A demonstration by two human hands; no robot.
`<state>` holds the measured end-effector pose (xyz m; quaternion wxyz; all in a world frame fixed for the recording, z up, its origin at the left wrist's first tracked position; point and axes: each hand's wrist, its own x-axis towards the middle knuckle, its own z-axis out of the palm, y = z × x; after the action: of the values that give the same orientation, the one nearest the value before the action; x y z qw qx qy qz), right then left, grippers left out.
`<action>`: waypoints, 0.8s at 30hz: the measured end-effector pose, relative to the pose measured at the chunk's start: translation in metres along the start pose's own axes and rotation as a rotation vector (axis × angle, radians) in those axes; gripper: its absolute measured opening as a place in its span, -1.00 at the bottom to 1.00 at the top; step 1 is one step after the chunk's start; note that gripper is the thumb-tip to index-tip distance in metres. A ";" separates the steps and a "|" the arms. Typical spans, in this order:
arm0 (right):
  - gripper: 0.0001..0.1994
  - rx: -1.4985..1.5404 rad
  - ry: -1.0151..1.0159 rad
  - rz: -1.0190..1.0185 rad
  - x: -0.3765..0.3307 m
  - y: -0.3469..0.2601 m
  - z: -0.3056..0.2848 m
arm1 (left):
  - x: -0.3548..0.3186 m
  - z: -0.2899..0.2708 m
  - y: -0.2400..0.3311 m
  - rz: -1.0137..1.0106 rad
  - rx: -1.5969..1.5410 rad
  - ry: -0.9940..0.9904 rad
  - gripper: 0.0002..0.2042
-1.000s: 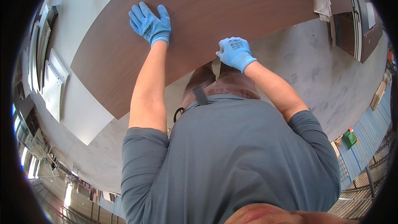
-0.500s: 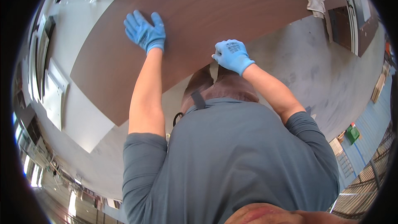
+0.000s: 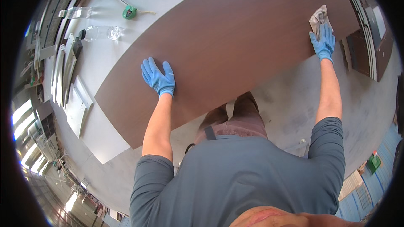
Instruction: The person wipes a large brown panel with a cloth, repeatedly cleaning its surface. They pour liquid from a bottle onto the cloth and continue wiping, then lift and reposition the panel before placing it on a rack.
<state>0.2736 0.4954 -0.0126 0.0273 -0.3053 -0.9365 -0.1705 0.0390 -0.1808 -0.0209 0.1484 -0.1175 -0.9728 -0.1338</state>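
A large dark brown wood-look panel [image 3: 227, 38] lies across the work table in front of me. My left hand [image 3: 158, 77], in a blue glove, rests flat on the panel's left part, its fingers apart and holding nothing. Far to the right, my right hand [image 3: 323, 42], also gloved in blue, reaches over the panel with its fingers stretched out. Those fingertips lie on the near part of a crumpled whitish rag [image 3: 320, 14] at the panel's right end. Whether they press on the rag or only touch it I cannot tell.
Beyond the panel's left edge, on the white table [image 3: 126, 48], are a green tape measure [image 3: 129, 12] and clear plastic bottles [image 3: 102, 32]. White boards [image 3: 77, 108] lie at the left. Dark panels and rails [image 3: 365, 46] stand at the right.
My right hand has moved from the panel's near edge out to the rag on the right, its curled fingers now straightened. My left hand stays flat on the panel. The view has shifted.
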 end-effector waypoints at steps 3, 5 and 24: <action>-0.13 0.214 0.217 -0.061 0.005 0.010 0.047 | 0.000 -0.003 0.004 -0.015 0.027 -0.026 -0.29; -0.23 0.306 0.320 -0.103 0.008 0.010 0.056 | 0.000 -0.004 0.005 -0.041 0.034 -0.055 -0.29; -0.62 1.054 0.135 -0.840 -0.295 -0.394 -0.191 | -0.002 0.002 -0.002 -0.024 0.024 -0.078 -0.18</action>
<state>0.2745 -0.0323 0.0024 0.1624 0.1501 -0.9298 0.2942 0.0397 -0.1828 -0.0241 0.1101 -0.1092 -0.9807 -0.1193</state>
